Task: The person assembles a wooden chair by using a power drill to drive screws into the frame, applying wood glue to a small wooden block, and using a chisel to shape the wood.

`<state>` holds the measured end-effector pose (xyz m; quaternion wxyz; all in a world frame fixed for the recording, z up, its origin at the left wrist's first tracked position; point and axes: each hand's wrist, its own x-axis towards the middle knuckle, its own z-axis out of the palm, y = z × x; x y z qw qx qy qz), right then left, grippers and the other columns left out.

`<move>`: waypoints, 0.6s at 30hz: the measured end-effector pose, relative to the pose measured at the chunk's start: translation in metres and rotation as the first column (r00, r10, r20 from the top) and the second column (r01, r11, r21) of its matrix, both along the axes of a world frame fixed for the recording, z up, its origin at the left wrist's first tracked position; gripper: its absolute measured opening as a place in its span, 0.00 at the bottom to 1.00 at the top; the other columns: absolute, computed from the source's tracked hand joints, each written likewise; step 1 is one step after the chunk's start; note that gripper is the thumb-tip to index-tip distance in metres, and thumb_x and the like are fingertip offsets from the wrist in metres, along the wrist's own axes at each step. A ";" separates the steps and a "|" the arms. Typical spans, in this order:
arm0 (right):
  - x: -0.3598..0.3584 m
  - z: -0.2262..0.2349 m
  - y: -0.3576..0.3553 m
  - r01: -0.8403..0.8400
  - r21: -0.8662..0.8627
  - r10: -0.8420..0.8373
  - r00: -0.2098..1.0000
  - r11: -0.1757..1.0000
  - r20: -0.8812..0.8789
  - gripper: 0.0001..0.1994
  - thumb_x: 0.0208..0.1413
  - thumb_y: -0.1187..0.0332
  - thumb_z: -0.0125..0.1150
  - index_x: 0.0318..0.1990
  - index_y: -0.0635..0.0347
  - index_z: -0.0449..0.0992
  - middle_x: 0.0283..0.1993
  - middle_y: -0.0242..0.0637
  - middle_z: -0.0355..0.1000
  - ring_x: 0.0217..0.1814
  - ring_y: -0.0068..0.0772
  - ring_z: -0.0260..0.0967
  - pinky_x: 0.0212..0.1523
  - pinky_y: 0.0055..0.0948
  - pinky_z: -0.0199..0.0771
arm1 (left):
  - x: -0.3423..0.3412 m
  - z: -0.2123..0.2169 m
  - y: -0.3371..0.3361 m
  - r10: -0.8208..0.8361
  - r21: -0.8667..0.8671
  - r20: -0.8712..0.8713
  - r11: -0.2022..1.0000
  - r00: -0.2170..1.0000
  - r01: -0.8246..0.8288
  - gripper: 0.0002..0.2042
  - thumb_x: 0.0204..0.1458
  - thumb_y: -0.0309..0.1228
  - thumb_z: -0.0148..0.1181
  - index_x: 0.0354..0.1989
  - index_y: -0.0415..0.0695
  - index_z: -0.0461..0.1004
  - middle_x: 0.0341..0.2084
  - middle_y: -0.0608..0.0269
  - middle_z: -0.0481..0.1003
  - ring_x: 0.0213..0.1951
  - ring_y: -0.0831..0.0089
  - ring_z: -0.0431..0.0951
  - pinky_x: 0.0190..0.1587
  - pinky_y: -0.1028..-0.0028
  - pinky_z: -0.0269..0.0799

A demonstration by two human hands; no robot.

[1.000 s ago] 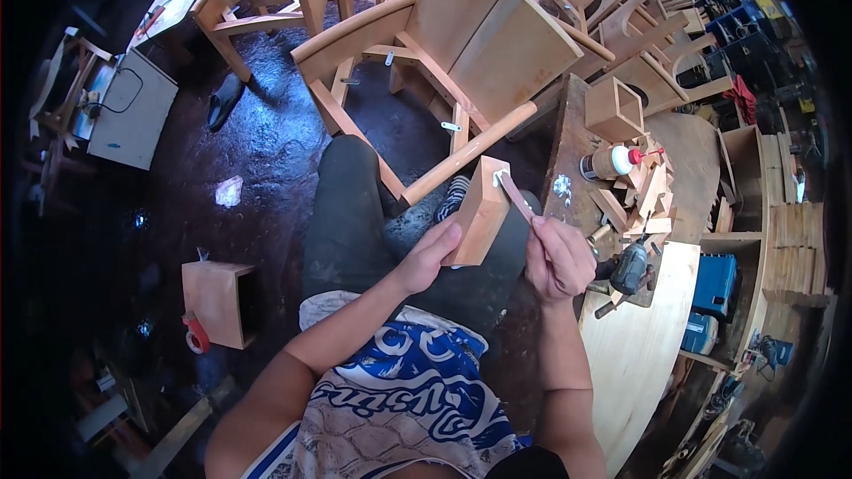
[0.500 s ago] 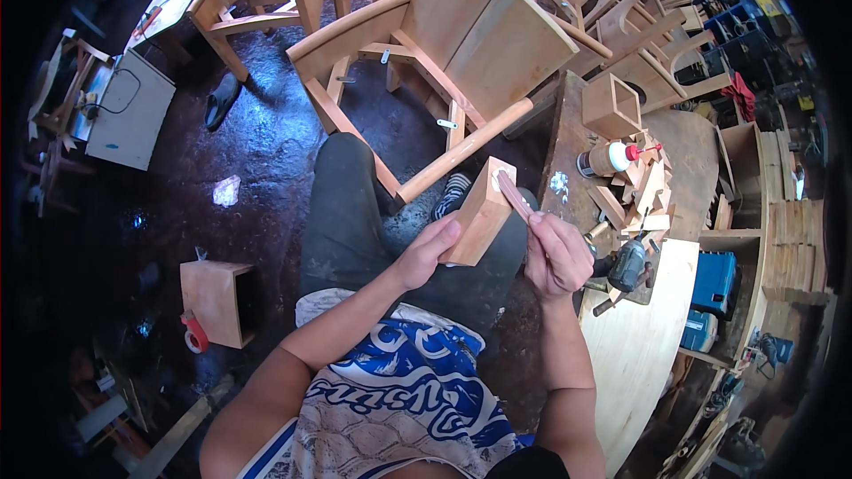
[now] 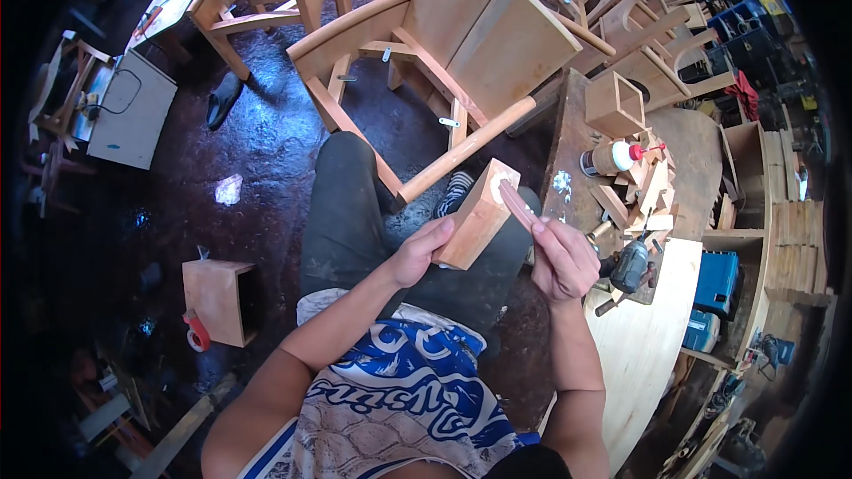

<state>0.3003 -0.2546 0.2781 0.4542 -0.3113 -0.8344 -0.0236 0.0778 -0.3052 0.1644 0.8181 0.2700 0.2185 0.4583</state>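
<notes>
Large blue-and-white lettering crosses the front of the person's shirt (image 3: 399,417); it runs in 2 rows, rounded letters above and slanting ones below, bent by the folds of the cloth; near the left edge of the bench (image 3: 697,137) the red-capped bottle (image 3: 612,159) shows any print too small to read; on the 2 blue cases (image 3: 715,284) in the shelf unit (image 3: 748,253), any marking is likewise too small to make out.

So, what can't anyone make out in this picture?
In the head view:
Left hand: fingers mostly hidden behind the wooden piece.
Flat stick: gripped end covered by the right hand.
Floor box: interior lost in shadow.
Blue case: contents hidden by its shell.
</notes>
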 end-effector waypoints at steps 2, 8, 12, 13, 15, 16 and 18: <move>0.000 0.001 0.004 0.014 -0.008 -0.014 1.000 1.000 0.001 0.12 0.43 0.84 0.72 0.38 0.67 0.83 0.33 0.46 0.80 0.33 0.41 0.80 0.35 0.30 0.80 | 0.000 0.002 0.000 -0.018 0.001 -0.012 1.000 1.000 0.018 0.28 0.73 0.45 0.37 0.72 0.37 0.58 0.61 0.58 0.71 0.61 0.74 0.72 0.63 0.71 0.66; -0.004 -0.002 0.001 -0.038 -0.028 0.037 0.999 0.999 -0.034 0.13 0.41 0.84 0.73 0.38 0.66 0.84 0.33 0.46 0.80 0.33 0.41 0.80 0.35 0.30 0.80 | 0.001 0.003 -0.001 0.000 0.014 0.011 1.000 1.000 0.000 0.28 0.72 0.46 0.35 0.71 0.36 0.59 0.59 0.54 0.73 0.59 0.68 0.75 0.64 0.68 0.67; 0.008 -0.004 0.004 0.015 -0.010 -0.014 0.999 1.000 0.031 0.12 0.42 0.84 0.72 0.37 0.65 0.84 0.34 0.46 0.80 0.34 0.42 0.81 0.35 0.31 0.80 | -0.001 -0.007 -0.002 -0.002 0.018 0.005 1.000 1.000 0.002 0.28 0.72 0.46 0.34 0.70 0.36 0.59 0.58 0.52 0.74 0.59 0.66 0.75 0.63 0.67 0.68; 0.010 -0.005 0.005 0.007 -0.020 -0.006 0.999 1.000 0.035 0.11 0.44 0.84 0.71 0.37 0.66 0.84 0.34 0.47 0.80 0.34 0.42 0.81 0.36 0.31 0.80 | -0.002 -0.011 -0.003 0.001 0.015 0.030 1.000 1.000 -0.002 0.29 0.73 0.46 0.33 0.70 0.36 0.60 0.58 0.52 0.74 0.58 0.66 0.75 0.63 0.66 0.68; 0.015 -0.003 0.006 0.020 0.001 -0.020 1.000 1.000 0.024 0.12 0.41 0.85 0.71 0.37 0.67 0.84 0.33 0.46 0.80 0.33 0.42 0.81 0.35 0.30 0.81 | -0.004 -0.013 -0.002 0.012 -0.004 0.072 1.000 0.997 -0.012 0.29 0.72 0.47 0.33 0.70 0.36 0.60 0.57 0.52 0.74 0.57 0.66 0.76 0.62 0.66 0.69; 0.017 -0.002 0.006 0.037 0.023 -0.037 0.999 0.999 0.012 0.13 0.39 0.86 0.70 0.37 0.67 0.83 0.32 0.46 0.79 0.32 0.41 0.80 0.34 0.29 0.81 | -0.005 -0.013 -0.001 0.020 -0.024 0.115 1.000 0.993 -0.017 0.29 0.72 0.47 0.33 0.70 0.36 0.60 0.57 0.52 0.74 0.57 0.66 0.76 0.62 0.66 0.69; 0.020 -0.003 0.002 0.082 0.006 -0.082 0.996 0.997 -0.042 0.12 0.42 0.85 0.71 0.37 0.68 0.83 0.32 0.47 0.80 0.33 0.41 0.81 0.35 0.30 0.81 | -0.006 -0.013 0.000 0.035 -0.014 0.082 0.999 0.996 -0.034 0.29 0.72 0.47 0.33 0.69 0.37 0.60 0.57 0.52 0.74 0.56 0.67 0.76 0.62 0.66 0.69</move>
